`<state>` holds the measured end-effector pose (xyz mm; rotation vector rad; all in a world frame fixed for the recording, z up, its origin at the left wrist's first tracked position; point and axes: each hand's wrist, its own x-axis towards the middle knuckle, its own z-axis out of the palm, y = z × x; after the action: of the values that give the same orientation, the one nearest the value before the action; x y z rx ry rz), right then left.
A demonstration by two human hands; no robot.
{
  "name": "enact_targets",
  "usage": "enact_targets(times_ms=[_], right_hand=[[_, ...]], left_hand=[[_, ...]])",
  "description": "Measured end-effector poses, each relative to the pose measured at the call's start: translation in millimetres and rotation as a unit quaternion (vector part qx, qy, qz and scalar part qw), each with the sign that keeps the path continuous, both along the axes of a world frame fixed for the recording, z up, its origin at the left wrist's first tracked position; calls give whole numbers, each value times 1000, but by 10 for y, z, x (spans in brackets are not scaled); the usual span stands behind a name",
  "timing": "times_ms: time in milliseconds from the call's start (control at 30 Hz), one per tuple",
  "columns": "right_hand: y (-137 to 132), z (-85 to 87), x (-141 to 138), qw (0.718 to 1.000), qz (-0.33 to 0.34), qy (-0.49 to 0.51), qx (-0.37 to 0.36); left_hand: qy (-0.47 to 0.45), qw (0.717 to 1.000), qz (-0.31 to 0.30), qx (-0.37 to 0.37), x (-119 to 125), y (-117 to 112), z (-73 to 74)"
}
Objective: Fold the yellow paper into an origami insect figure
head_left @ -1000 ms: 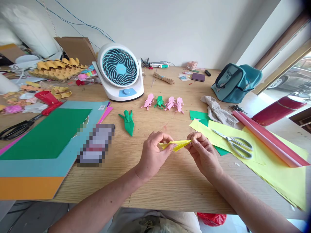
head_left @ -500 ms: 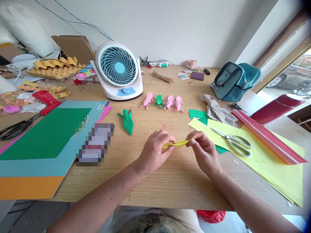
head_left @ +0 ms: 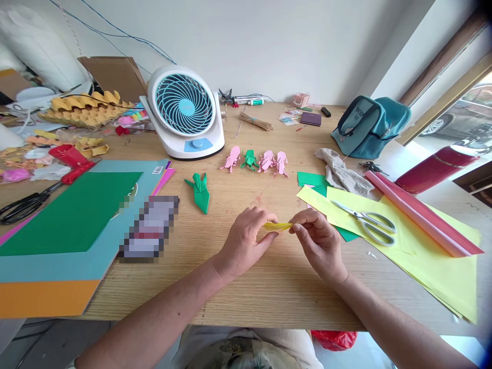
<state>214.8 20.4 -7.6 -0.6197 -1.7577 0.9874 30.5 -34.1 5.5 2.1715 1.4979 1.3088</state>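
Observation:
A small folded strip of yellow paper (head_left: 282, 226) is held a little above the table between both hands. My right hand (head_left: 319, 243) pinches its right end between thumb and fingertips. My left hand (head_left: 246, 238) curls round the left end, its fingers against the paper and its thumb just below; part of the paper is hidden behind those fingers. Beyond the hands stands a row of small folded paper figures, including pink ones (head_left: 232, 159) and a green one (head_left: 249, 159). Left of them lies a larger green folded paper piece (head_left: 201, 193).
To the right, scissors (head_left: 376, 225) lie on yellow sheets (head_left: 442, 271) beside a pink roll (head_left: 423, 215), a red bottle (head_left: 434, 169) and a teal bag (head_left: 371, 128). Leftward are a green sheet (head_left: 73, 215), a blurred phone-like object (head_left: 149, 228), black-handled scissors (head_left: 28, 205) and a fan (head_left: 186, 110).
My left thumb has come away slightly from the paper, opening a gap below it. The paper and both hands have shifted slightly; the view has moved a little too.

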Motion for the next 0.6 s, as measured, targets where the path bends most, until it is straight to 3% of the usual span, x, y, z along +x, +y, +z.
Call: enact_targets(times_ms=[600], right_hand=[[-1, -38, -12, 1000, 14, -16, -5]], left_hand=[[6, 1000, 1, 15, 12, 6, 2]])
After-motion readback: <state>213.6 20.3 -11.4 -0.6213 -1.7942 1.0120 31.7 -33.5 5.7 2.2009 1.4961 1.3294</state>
